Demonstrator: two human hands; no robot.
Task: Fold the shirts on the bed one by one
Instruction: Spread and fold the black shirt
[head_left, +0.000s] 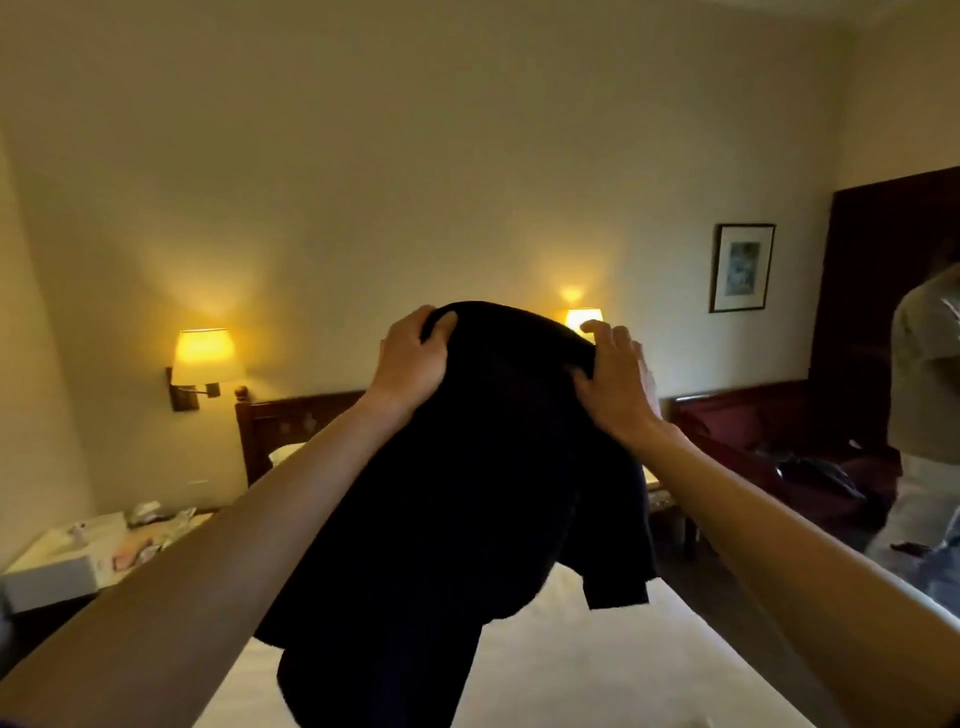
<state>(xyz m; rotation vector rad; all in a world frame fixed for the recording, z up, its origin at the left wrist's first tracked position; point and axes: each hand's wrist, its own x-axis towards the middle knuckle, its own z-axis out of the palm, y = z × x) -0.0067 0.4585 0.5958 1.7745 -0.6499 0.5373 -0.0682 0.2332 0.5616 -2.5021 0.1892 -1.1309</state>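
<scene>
Two hands, left (410, 358) and right (615, 382), grip a black shirt (457, 493) hanging lengthwise downward.

No readable text, labels, brands or numbers anywhere in my view. The black shirt (467, 493) I'm holding up shows plain dark fabric, no print or tag visible. The framed picture (742, 267) on the wall is too small and blurred to make out any lettering. The items on the table (62, 566) are also too blurry to read.
</scene>
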